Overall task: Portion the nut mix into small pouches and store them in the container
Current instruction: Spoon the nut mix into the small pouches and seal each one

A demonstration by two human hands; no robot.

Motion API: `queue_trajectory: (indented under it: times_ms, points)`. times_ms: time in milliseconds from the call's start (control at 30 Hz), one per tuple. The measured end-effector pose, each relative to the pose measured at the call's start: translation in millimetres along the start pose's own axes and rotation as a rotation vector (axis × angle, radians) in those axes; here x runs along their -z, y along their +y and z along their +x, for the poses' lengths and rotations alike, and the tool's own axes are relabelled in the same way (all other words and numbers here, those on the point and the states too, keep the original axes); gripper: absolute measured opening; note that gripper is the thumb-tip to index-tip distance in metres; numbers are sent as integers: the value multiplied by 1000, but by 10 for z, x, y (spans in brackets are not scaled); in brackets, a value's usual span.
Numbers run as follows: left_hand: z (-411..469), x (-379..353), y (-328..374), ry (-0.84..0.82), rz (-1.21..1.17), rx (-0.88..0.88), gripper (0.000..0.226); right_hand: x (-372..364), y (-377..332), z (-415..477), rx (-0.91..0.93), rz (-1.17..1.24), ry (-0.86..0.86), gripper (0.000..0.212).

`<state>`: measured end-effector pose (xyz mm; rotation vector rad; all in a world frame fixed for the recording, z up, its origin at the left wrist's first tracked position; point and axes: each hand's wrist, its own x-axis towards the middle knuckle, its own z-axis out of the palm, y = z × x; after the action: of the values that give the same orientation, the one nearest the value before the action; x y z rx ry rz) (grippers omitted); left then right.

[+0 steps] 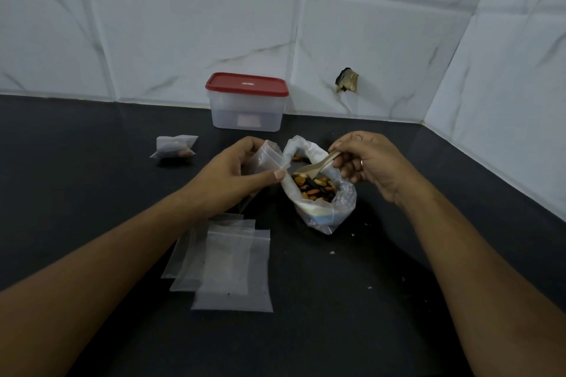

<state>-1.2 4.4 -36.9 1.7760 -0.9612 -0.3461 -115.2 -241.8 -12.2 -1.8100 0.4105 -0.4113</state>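
An open plastic bag of nut mix (318,193) sits on the dark counter (352,300). My left hand (235,171) pinches a small clear pouch (268,157) at its mouth, just left of the bag. My right hand (370,162) holds a wooden spoon (317,167) whose bowl hovers over the nuts. A filled pouch (176,147) lies to the far left. A clear container with a red lid (246,101), closed, stands by the wall.
Several empty flat pouches (229,266) lie fanned out near my left forearm. Small crumbs (332,252) dot the counter to the right. White tiled walls close the back and right side, with a broken hole (347,79) in one tile.
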Motion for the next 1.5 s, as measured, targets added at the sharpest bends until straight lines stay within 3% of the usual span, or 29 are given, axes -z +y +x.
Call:
queue_trajectory:
  times_ms: [600, 933, 1333, 1500]
  points:
    - [-12, 7, 11, -5, 18, 3, 62, -51, 15, -2, -136, 150, 105, 17]
    - [-10, 1, 5, 0, 18, 0, 62, -47, 14, -7, -124, 135, 47, 18]
    - [-7, 1, 5, 1, 22, -8, 62, -35, -6, -2, -134, 208, 128, 15]
    - [-11, -1, 6, -6, 7, -7, 62, 0, -4, -2, -13, 1, 191, 13]
